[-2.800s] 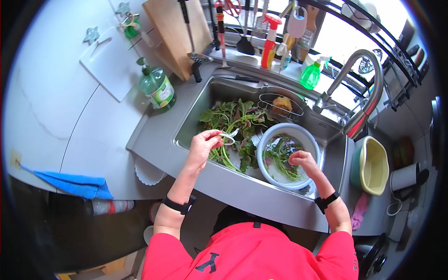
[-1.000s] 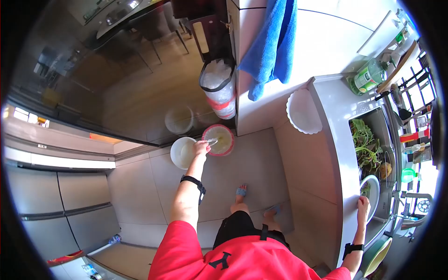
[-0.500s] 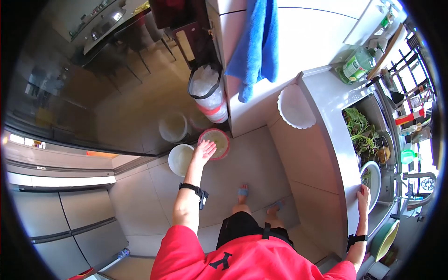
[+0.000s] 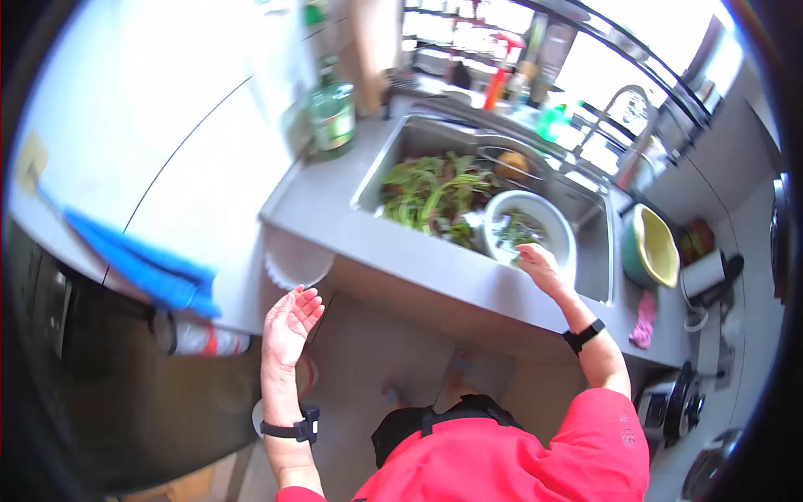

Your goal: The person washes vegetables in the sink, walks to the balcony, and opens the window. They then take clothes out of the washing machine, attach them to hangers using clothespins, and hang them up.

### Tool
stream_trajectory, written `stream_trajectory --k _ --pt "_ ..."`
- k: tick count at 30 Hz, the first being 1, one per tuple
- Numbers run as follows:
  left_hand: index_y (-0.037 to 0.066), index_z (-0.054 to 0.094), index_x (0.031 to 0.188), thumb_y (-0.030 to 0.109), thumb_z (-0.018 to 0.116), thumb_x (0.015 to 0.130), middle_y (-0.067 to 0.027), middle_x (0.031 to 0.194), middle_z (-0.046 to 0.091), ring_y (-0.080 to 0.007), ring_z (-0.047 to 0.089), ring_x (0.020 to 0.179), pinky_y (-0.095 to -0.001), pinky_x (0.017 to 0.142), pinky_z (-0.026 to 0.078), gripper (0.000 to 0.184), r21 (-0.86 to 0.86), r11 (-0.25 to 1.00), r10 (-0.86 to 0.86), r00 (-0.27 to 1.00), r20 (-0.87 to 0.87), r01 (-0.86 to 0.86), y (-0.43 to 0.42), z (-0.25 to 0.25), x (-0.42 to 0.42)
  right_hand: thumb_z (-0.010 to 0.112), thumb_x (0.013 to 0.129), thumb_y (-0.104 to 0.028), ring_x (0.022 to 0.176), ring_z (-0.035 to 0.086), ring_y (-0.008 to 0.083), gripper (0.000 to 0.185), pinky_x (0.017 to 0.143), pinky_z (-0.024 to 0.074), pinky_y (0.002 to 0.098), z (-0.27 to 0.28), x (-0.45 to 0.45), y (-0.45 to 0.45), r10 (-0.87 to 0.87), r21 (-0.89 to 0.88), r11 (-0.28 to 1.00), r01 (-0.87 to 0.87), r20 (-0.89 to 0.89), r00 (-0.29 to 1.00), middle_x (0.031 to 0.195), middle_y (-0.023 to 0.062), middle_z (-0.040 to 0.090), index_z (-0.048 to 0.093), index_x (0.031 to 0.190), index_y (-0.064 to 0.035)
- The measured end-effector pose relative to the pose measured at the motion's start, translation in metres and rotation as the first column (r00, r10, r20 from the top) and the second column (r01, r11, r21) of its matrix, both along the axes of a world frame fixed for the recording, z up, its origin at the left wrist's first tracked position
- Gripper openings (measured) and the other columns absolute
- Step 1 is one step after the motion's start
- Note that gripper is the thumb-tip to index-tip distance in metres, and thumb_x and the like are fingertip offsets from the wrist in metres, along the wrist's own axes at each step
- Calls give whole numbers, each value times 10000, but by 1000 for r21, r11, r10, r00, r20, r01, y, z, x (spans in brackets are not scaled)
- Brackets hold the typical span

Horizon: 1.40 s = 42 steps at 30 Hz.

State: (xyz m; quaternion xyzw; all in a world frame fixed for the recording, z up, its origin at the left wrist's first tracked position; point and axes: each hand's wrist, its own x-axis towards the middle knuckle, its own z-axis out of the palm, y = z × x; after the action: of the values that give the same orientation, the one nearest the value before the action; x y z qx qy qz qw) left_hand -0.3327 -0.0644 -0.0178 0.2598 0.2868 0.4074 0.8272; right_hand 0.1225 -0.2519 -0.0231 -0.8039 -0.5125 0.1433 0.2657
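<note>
My left hand (image 4: pixel 290 326) is raised with its palm up and fingers stretched out, holding nothing. Just beyond it, at the counter's edge, is a white scalloped-rim container (image 4: pixel 299 261). My right hand (image 4: pixel 539 266) reaches over the near rim of a white basin (image 4: pixel 566 238), its fingers curled together inside by some leafy greens (image 4: pixel 520 227). Blur hides whether those fingers pinch a leaf or only the rim. The basin rests in the sink (image 4: pixel 595 272), beside a heap of long-stemmed leafy vegetables (image 4: pixel 435 192).
A green bottle (image 4: pixel 333 119) stands left of the sink. The faucet (image 4: pixel 598 125) is behind the basin. To the right are a green-yellow bowl (image 4: pixel 651 247) and a pink cloth (image 4: pixel 643 320). A blue towel (image 4: pixel 146 263) hangs left, above a bin (image 4: pixel 201 336).
My view has swung right toward the sink. My left hand has moved from over the floor buckets back to the counter's edge, still open. My right hand remains at the basin's rim.
</note>
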Motion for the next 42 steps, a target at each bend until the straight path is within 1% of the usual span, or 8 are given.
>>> stream_trajectory --k 8,17,22,23,25,29,37,42 --pt "15 562 981 137 551 871 -75 845 624 -178 624 784 -331 769 520 164 217 886 -379 910 -168 409 -2 79 248 603 749 -152 831 624 254 251 739 471 337 -19 154 -56 -193 27 980 197 -105 976 869 157 645 626 967 -30" --pt "32 593 962 194 579 857 -55 823 629 -148 628 743 -277 710 522 194 232 725 -540 744 -393 648 -26 35 481 614 705 -143 698 639 190 232 658 493 309 -53 249 -49 -292 -91 956 277 -323 900 770 123 656 645 890 -6" --pt "19 625 914 232 587 833 -45 751 629 -93 597 690 -236 632 497 231 334 447 -357 508 -784 830 -29 -53 564 580 725 -76 660 623 150 235 591 513 285 -83 264 -39 -323 -158 946 282 -458 828 714 102 629 616 928 36" --pt "32 638 889 227 607 790 -70 718 640 -181 619 666 -305 638 510 221 426 220 -45 445 -894 878 -32 -70 577 571 724 -58 652 623 155 223 579 518 289 -99 267 -36 -343 -172 939 297 -494 799 701 97 624 613 923 36" --pt "81 619 932 227 601 759 -140 869 630 -326 606 759 -423 712 480 227 425 -65 256 427 -867 903 -43 -105 592 544 728 -33 683 637 167 209 568 526 295 -116 268 -27 -351 -357 905 231 -322 879 701 110 627 614 916 24" --pt "139 425 1214 244 652 739 -123 1243 414 -301 373 1195 -556 923 345 537 287 -292 384 387 -838 912 -49 -162 607 510 719 -46 776 620 349 218 711 504 418 -168 258 -12 -168 -281 945 167 18 986 794 214 616 605 908 7" --pt "199 287 1360 432 655 713 -112 1456 138 -337 128 1335 -666 953 228 780 -155 -354 496 44 -867 922 -67 -206 603 483 767 -89 1090 415 420 344 844 440 488 -237 208 5 -247 -234 906 354 386 889 1139 259 433 472 1075 65" --pt "194 277 1368 459 645 713 -136 1456 128 -368 132 1329 -652 963 223 796 -29 -354 358 107 -928 935 -39 -208 606 517 730 -100 1114 433 407 389 864 430 480 -216 227 4 -271 -270 907 323 213 939 1220 243 410 484 1087 50"
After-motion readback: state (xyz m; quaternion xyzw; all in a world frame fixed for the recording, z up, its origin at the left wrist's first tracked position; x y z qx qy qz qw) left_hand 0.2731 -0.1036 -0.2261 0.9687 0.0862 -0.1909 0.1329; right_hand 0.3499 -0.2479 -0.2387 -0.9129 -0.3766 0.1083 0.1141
